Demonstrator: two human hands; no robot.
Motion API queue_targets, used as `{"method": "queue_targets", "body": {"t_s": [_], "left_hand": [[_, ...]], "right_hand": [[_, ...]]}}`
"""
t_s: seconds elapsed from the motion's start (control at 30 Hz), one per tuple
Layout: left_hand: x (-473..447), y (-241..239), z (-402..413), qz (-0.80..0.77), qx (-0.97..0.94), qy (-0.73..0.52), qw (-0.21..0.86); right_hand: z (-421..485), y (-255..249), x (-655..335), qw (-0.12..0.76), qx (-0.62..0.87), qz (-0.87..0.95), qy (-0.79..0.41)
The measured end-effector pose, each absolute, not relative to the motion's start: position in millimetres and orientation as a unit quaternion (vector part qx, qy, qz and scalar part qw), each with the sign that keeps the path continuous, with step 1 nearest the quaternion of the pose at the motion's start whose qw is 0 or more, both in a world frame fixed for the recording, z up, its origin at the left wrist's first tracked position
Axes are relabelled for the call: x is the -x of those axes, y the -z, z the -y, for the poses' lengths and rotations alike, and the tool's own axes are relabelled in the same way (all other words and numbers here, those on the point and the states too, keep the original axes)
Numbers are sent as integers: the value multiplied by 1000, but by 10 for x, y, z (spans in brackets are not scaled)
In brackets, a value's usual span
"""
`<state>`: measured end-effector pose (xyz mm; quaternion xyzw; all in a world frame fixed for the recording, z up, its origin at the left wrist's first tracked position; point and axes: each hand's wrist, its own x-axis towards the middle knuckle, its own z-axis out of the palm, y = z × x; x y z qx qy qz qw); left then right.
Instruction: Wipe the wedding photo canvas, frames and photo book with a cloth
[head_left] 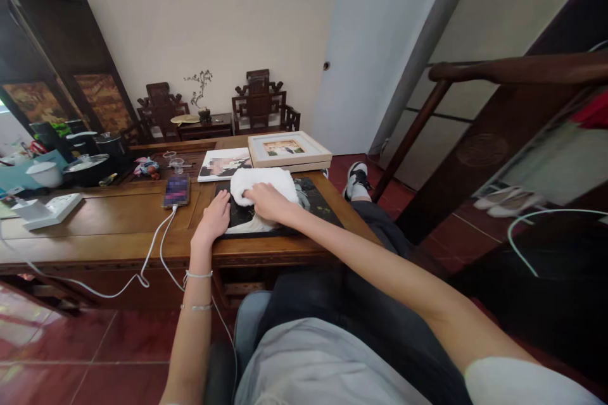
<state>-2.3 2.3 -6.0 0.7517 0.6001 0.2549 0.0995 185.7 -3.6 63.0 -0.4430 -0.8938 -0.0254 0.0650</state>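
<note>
A dark picture panel (313,202) with a pale figure printed on it lies flat near the table's front edge. Across its upper left part is spread a fluffy white cloth (280,181). My right hand (268,201) presses down on this cloth, fingers curled into its left side. At the panel's left edge rests my left hand (217,214), fingers stretched out and holding nothing. Part of the panel is hidden under the cloth and my right forearm.
Behind the panel lie a photo print (221,166) and stacked light-wood frames (289,149). Left of my hands are a phone (176,191) on a white cable (164,228), a power strip (54,210) and tea things (85,168). A wooden chair (513,69) stands right.
</note>
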Motion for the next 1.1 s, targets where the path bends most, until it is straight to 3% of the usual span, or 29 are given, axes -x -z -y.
{"method": "queue_targets", "body": {"t_s": [0.37, 0.67, 0.8, 0.93, 1.1], "left_hand": [[1, 60, -15, -605, -749, -254, 95], [-2, 51, -1, -598, -744, -282, 101], [-36, -69, 66, -571, -724, -376, 93], [-59, -199, 154, -532, -682, -489, 110], [-73, -221, 179, -543, -671, -487, 134]], "right_hand": [[1169, -586, -2273, 78, 334, 939, -20], [284, -632, -2101, 77, 445, 892, -5], [-30, -649, -1882, 92, 465, 881, 0], [122, -607, -1733, 96, 392, 915, 5], [572, -615, -1989, 89, 245, 965, -32]]}}
